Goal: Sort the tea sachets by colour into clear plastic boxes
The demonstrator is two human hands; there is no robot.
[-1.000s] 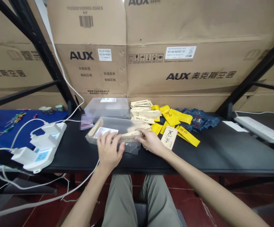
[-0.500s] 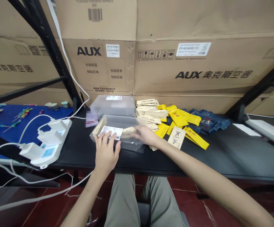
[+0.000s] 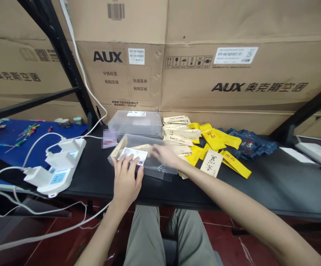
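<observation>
A clear plastic box [image 3: 160,170] with a white printed label [image 3: 141,157] lies on its side on the black table, its opening to the right. My left hand [image 3: 127,179] rests with spread fingers on the label and the box's near side. Inside the box, my right hand [image 3: 164,154] has curled fingers at the end of a beige paper packet [image 3: 141,147]; the grip is partly blurred. Another beige packet [image 3: 119,146] stands along the box's left end. Right of the box are stacked beige packets [image 3: 177,139] with black writing.
A second labelled clear box [image 3: 135,123] sits behind. Yellow packets [image 3: 212,137] and dark blue packets [image 3: 250,143] lie to the right. A white power strip [image 3: 63,166] with plugs and cables is at left, near a blue surface [image 3: 41,142]. Large cardboard boxes [image 3: 232,70] stand behind.
My right hand has pushed leftward, deeper into the clear box, with the beige packet at its fingertips. My left hand stays on the label. The view has shifted slightly.
</observation>
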